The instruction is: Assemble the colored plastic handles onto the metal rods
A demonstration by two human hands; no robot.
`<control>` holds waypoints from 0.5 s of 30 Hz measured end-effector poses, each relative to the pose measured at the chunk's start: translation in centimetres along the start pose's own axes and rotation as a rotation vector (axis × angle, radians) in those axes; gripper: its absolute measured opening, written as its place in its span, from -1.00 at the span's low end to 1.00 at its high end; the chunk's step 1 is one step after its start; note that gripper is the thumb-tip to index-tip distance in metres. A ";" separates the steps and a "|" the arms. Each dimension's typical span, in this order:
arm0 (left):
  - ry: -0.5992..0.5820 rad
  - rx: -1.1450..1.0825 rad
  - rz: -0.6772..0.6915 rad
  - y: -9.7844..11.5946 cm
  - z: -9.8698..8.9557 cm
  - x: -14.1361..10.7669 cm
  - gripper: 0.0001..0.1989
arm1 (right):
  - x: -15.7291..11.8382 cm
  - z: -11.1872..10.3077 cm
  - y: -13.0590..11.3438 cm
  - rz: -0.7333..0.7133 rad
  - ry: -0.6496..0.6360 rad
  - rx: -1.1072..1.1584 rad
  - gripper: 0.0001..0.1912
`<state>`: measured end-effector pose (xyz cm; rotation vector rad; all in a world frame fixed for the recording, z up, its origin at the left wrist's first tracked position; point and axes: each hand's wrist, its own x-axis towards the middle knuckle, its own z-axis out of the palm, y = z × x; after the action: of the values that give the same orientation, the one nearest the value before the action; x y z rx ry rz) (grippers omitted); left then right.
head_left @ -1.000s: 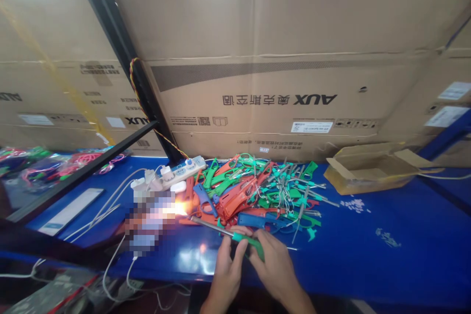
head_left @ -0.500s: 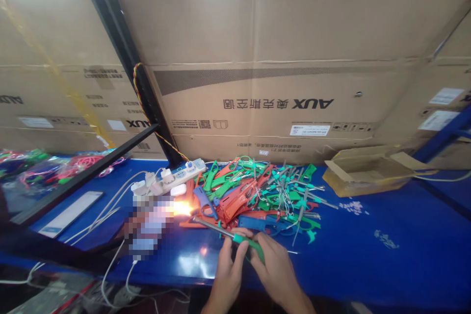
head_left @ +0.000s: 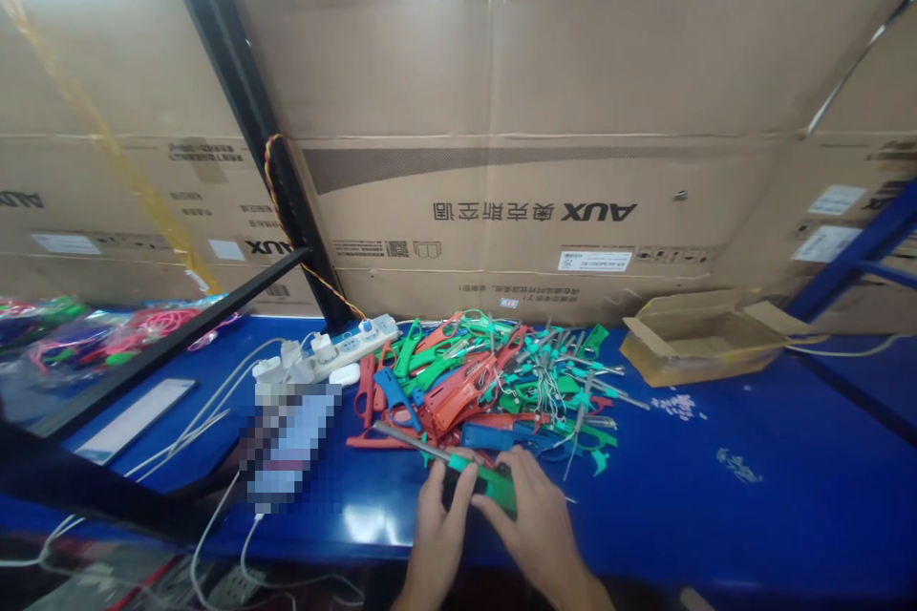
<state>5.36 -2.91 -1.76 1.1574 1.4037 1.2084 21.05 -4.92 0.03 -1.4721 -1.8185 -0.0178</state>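
A long-nosed lighter (head_left: 505, 489) with a green body, teal collar and metal tube lies across both hands, its tube pointing up and left. My left hand (head_left: 438, 516) closes its thumb and fingers around the collar end. Around the back of the green body, my right hand (head_left: 537, 516) is closed. No flame shows at the tube's tip. Just beyond my hands is a heap of lighter parts (head_left: 458, 391): orange, green and blue bodies, with teal-collared metal tubes and thin wires on its right side.
An open cardboard box (head_left: 706, 344) sits right of the heap. To the left are a white power strip (head_left: 351, 348) with plugs, a pixelated phone on a cable, and another pale phone (head_left: 136, 420). A black metal post (head_left: 250, 115) rises before the cardboard wall (head_left: 537, 67).
The flame at the lighter's tip has gone out. The green body has rolled a little in my hands, both still on it. The view has tilted slightly upward.
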 end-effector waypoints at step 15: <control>-0.417 0.253 0.565 3.8 -0.2 -0.9 -0.88 | 6.6 -20.1 13.7 -0.084 0.015 -0.597 -0.18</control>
<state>5.58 -3.50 2.08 1.9479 0.9532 1.0819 43.33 -4.29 11.65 -1.7770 -1.9560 -0.6613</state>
